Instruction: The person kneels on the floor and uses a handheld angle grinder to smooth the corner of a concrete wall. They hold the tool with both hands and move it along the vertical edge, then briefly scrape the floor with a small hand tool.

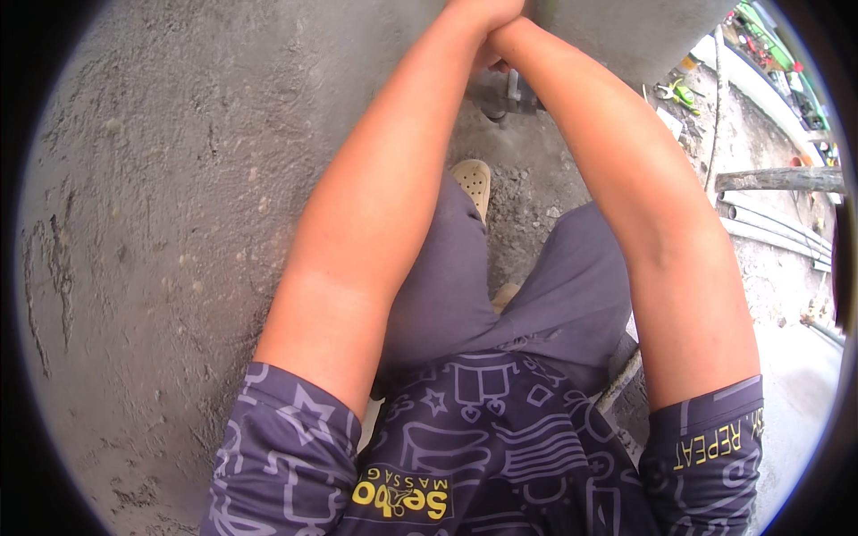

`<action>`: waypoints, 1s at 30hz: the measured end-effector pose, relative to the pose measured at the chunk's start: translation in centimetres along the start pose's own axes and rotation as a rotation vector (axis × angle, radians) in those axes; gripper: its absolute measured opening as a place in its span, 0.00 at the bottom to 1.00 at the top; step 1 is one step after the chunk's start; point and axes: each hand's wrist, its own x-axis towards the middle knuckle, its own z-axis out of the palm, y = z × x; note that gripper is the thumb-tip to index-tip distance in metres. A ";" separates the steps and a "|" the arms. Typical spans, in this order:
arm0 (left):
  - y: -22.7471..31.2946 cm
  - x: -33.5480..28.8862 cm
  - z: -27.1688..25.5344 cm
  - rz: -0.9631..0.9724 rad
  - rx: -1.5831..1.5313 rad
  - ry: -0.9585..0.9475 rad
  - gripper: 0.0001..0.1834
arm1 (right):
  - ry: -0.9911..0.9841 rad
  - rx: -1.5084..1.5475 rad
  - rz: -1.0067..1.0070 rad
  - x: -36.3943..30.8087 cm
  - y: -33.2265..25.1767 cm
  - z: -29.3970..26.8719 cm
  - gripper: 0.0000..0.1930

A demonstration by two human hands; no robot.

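Both my arms reach up to the top edge, where the wrists meet against a grey, wet-looking cement surface. My left hand is cut off by the frame edge, so its fingers do not show. Tucked in beside it is my right hand, mostly hidden behind the wrists. Just under the hands sits a grey pipe-like fitting. Whether either hand touches or holds it, I cannot tell.
My foot in a beige perforated clog stands on rough, gritty ground. To the right are a wooden pole, several pale pipes and a green tool. The cement surface rises close along my left side.
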 end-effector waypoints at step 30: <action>7.6 -4.6 2.4 0.199 0.129 -0.116 0.37 | 0.053 0.034 0.081 -6.0 7.2 -1.2 0.15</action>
